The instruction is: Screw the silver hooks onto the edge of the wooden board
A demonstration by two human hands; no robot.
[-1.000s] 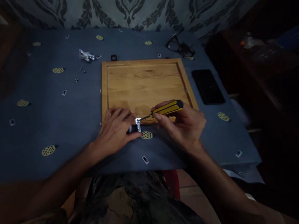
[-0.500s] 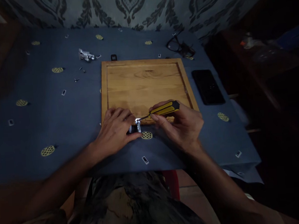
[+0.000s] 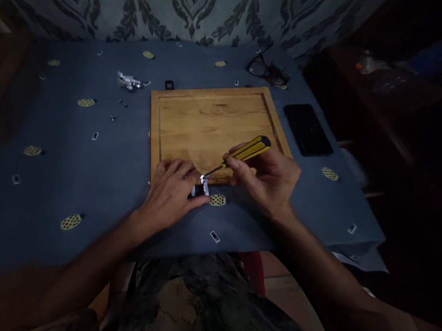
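A wooden panel (image 3: pixel 214 125) lies flat on the blue patterned cloth. At its near edge sits a small shiny metal hinge (image 3: pixel 203 186). My left hand (image 3: pixel 172 191) is closed around the hinge, fingers pressing it against the panel's edge. My right hand (image 3: pixel 267 177) grips a yellow-and-black screwdriver (image 3: pixel 248 150), whose metal tip rests on the top of the hinge. The handle points up and to the right.
A second metal hinge (image 3: pixel 128 81) and a few loose screws (image 3: pixel 118 109) lie at the back left. Black glasses (image 3: pixel 265 70) sit behind the panel, and a dark phone (image 3: pixel 308 128) lies to its right. The table's near edge is just below my hands.
The screwdriver handle has tilted higher and further right while its tip stays on the hinge. My left hand has not moved.
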